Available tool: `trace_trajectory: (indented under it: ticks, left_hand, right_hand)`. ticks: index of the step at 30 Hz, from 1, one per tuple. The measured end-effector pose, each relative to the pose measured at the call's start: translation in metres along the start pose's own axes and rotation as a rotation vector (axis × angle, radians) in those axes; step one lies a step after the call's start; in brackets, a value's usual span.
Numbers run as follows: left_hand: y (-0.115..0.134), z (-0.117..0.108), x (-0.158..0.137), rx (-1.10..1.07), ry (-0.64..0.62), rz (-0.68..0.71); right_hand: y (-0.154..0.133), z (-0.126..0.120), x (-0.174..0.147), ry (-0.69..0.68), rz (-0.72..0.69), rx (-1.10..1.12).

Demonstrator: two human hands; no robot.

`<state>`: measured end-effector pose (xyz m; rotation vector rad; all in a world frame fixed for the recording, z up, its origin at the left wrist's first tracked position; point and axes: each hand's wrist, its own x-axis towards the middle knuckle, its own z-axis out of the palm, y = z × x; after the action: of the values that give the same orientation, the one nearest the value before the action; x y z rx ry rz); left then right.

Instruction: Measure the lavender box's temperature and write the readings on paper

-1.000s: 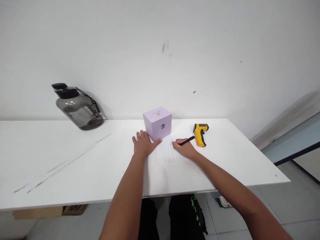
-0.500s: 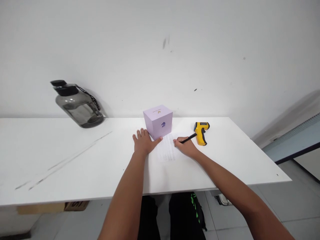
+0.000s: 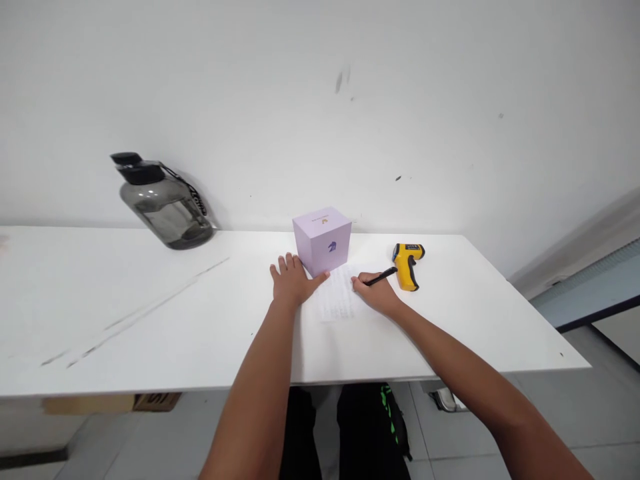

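Note:
A sheet of white paper (image 3: 336, 303) with faint rows of writing lies on the table in front of a lilac box (image 3: 330, 250). My left hand (image 3: 293, 280) rests at the box's lower left corner, fingers spread and thumb reaching along its front bottom edge. My right hand (image 3: 375, 293) is closed around a black pen (image 3: 383, 276), its writing end low over the paper's right part. Whether the tip touches the paper I cannot tell. Just right of the pen's back end lies a yellow and black infrared thermometer gun (image 3: 409, 268).
A large grey see-through bottle (image 3: 170, 210) with a black lid stands at the back left. The white table (image 3: 175, 340) meets a white wall (image 3: 280, 100) behind it. Beneath the table's left side is a cardboard box (image 3: 156, 402).
The whole view has shifted slightly, so the table things sit a little further right. Both hands keep nearly the same places beside the box and on the pen.

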<state>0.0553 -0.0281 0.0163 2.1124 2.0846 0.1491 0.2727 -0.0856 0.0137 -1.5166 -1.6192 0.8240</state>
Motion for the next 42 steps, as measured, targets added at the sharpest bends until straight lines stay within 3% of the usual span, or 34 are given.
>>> trace_trajectory:
  ticks: [10, 42]
  left_hand:
    - [-0.0008, 0.0007, 0.0001, -0.005, 0.006, 0.0]
    - [0.0002, -0.0008, -0.0003, -0.007, 0.005, 0.001]
  right_hand:
    - [-0.0003, -0.0017, -0.0002, -0.051, -0.003, -0.005]
    - [0.001, -0.0011, 0.0025, -0.011, 0.009, 0.039]
